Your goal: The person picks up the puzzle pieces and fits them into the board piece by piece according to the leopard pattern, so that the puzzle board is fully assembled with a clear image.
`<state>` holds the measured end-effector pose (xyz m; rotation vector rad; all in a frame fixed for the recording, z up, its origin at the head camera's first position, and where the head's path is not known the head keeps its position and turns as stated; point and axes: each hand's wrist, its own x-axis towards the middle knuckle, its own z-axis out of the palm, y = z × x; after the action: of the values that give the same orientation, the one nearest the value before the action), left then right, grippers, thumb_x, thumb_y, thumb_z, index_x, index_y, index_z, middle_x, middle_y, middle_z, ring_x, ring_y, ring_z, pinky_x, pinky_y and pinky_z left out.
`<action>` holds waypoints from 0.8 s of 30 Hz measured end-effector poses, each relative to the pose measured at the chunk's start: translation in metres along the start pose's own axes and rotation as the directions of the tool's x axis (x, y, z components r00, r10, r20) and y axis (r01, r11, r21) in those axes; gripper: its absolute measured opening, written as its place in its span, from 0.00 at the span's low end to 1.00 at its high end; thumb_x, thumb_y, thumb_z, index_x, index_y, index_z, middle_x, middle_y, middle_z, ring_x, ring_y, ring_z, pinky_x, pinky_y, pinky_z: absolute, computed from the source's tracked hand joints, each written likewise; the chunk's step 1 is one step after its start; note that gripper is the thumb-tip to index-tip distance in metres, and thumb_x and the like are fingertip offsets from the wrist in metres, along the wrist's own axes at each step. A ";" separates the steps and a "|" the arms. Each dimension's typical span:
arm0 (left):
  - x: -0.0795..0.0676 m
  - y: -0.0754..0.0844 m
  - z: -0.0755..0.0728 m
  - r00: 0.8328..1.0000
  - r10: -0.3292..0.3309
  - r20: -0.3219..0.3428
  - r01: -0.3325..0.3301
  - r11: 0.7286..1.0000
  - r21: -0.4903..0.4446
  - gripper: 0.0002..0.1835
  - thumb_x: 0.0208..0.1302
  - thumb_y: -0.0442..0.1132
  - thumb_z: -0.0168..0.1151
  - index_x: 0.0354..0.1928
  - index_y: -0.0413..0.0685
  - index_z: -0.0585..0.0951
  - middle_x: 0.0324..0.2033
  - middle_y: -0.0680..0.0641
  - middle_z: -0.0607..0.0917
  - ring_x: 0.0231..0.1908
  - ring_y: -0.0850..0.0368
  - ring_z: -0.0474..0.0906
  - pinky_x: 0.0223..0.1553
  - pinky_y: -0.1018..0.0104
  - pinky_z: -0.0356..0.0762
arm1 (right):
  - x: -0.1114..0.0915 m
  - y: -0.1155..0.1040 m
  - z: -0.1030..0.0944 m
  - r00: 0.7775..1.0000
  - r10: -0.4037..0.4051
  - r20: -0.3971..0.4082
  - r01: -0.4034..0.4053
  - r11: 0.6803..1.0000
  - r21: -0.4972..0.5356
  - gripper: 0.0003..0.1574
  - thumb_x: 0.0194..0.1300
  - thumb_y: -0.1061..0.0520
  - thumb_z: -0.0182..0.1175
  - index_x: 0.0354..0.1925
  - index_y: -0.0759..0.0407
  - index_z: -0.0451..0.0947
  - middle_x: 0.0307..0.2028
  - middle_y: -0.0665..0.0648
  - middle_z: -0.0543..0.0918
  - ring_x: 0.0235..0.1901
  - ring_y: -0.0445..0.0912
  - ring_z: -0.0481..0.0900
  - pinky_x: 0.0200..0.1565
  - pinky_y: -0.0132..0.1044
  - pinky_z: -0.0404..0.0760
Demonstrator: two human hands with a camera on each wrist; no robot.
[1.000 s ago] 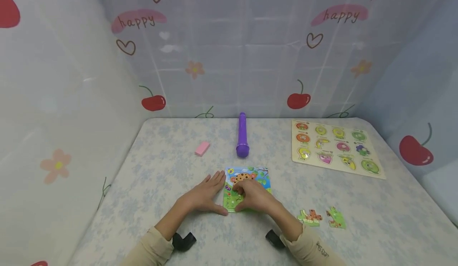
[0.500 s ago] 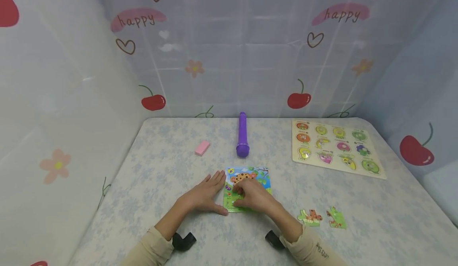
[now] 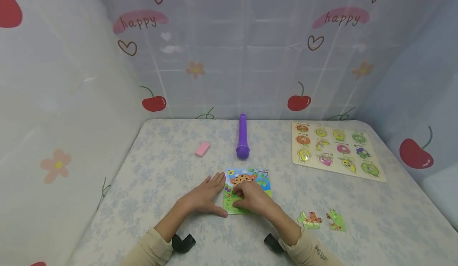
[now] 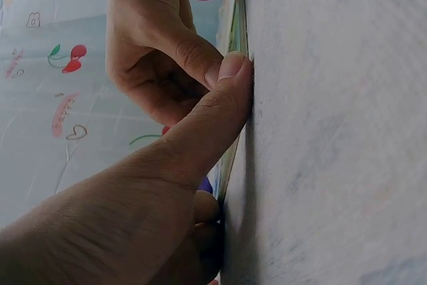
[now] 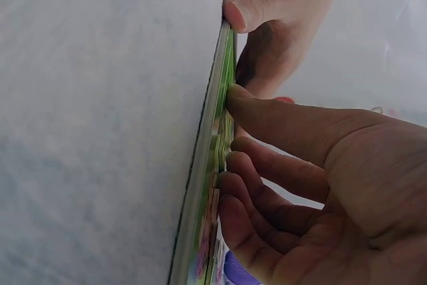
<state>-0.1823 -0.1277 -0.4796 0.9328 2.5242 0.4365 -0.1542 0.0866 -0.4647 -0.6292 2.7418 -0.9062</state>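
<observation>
A jigsaw puzzle board (image 3: 264, 176) with a spotted animal, blue sky and green grass lies flat before the person. The left hand (image 3: 204, 196) rests on the table at its left side, fingers extended along the edge and thumb at the near left corner. Over the board's middle, the right hand (image 3: 254, 197) touches the picture with bent fingertips. In the right wrist view its thumb (image 5: 280, 115) presses the green part, apart from the other fingers, where puzzle piece edges (image 5: 219, 148) stand slightly uneven. The right hand hides much of the picture.
Two loose groups of puzzle pieces (image 3: 310, 220) (image 3: 336, 220) lie right of the right forearm. A purple toy microphone (image 3: 243, 136) and a pink block (image 3: 202, 149) lie beyond the board. At the back right is a fruit puzzle board (image 3: 336, 166). Patterned curtains surround the table.
The right thumb has shifted slightly away from the board's near edge, toward the fingers. The left hand has stayed in place. The head view has tilted a little upward.
</observation>
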 end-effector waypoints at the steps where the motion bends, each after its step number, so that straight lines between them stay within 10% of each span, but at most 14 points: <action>1: 0.000 0.000 0.000 1.000 0.000 -0.001 0.000 1.000 0.005 0.63 0.50 0.70 0.65 0.77 0.42 0.46 0.78 0.45 0.42 0.78 0.50 0.36 0.78 0.49 0.40 | 0.000 0.000 0.000 1.000 0.001 -0.002 -0.001 1.000 0.000 0.18 0.50 0.56 0.75 0.39 0.62 0.85 0.30 0.50 0.83 0.31 0.38 0.75 0.33 0.31 0.75; 24: 0.001 -0.001 0.001 1.000 0.004 -0.005 -0.003 1.000 0.025 0.64 0.50 0.72 0.64 0.77 0.41 0.47 0.78 0.45 0.42 0.78 0.50 0.37 0.78 0.50 0.40 | -0.004 -0.003 -0.006 0.999 -0.041 0.032 0.041 0.999 0.001 0.25 0.46 0.53 0.78 0.43 0.61 0.84 0.33 0.50 0.83 0.32 0.40 0.75 0.35 0.31 0.76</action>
<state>-0.1832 -0.1277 -0.4817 0.9466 2.5388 0.4098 -0.1518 0.0894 -0.4584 -0.6957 2.7103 -0.8970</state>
